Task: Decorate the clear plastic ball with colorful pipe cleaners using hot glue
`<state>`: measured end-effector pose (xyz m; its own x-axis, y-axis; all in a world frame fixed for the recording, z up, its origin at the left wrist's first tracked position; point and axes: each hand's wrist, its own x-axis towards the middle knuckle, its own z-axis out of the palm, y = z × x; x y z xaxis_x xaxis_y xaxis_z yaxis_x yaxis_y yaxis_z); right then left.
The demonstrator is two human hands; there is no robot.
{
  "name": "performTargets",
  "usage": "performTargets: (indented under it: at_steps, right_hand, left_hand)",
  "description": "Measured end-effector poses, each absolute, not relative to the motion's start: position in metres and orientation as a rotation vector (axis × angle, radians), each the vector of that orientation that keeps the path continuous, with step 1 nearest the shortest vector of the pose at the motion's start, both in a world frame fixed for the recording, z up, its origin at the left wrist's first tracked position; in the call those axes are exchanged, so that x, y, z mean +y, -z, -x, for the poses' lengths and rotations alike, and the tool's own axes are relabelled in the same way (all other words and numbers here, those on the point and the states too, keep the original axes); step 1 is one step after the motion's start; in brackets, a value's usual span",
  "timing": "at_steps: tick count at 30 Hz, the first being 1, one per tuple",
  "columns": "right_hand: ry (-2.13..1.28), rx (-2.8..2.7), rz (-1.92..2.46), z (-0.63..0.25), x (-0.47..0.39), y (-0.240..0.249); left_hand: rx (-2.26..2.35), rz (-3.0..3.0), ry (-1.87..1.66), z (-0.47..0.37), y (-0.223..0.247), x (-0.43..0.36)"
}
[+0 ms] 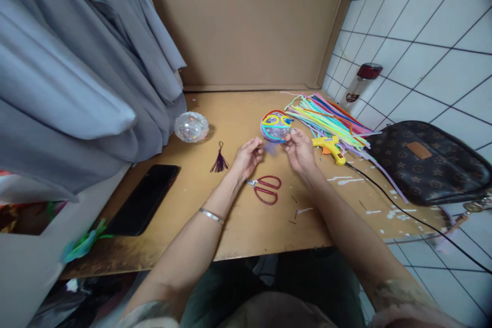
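Note:
A clear ball decorated with coloured pipe cleaners [275,126] is just beyond my hands, with red, yellow and blue strips curving over it. My right hand [300,151] is closed at its lower right edge, fingertips against it. Below the ball, my left hand [249,158] is pinched; what lies between its fingertips is too small to make out. A blurred purple wisp [271,149] shows between the two hands. Red-handled scissors [267,189] lie near my left wrist, their blades partly hidden. Left of that hand rests a dark purple tassel [219,160].
Another clear ball [191,127] sits at the back left, above a black phone [144,200]. Pipe cleaners [326,118] are piled at right beside a yellow glue gun [329,147] with a trailing cord. A brown bag [430,161] and a bottle [359,84] stand by the tiled wall.

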<state>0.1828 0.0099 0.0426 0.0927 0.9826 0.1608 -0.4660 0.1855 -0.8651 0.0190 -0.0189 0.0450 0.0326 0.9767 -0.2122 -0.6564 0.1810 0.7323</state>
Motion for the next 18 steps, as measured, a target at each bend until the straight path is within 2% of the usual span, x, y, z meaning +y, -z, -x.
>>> performTargets:
  at_steps: [4, 7, 13, 18]
  right_hand:
    - [-1.076, -0.865, 0.778, -0.213, 0.025, -0.045]
    - [-1.057, -0.855, 0.852, -0.223, 0.031, -0.046]
    - [-1.132, -0.82, 0.91, -0.215, 0.025, -0.049]
    - [-1.021, -0.945, 1.031, -0.219, 0.029, -0.046]
  left_hand:
    - [1.168, -0.541, -1.626, 0.002, -0.044, -0.006]
    - [1.271, -0.677, -1.728, 0.007, -0.046, 0.003]
    - [1.285, -0.887, -1.688, -0.002, -0.051, 0.027]
    - [1.37, -1.125, -1.557, -0.009, -0.044, 0.047]
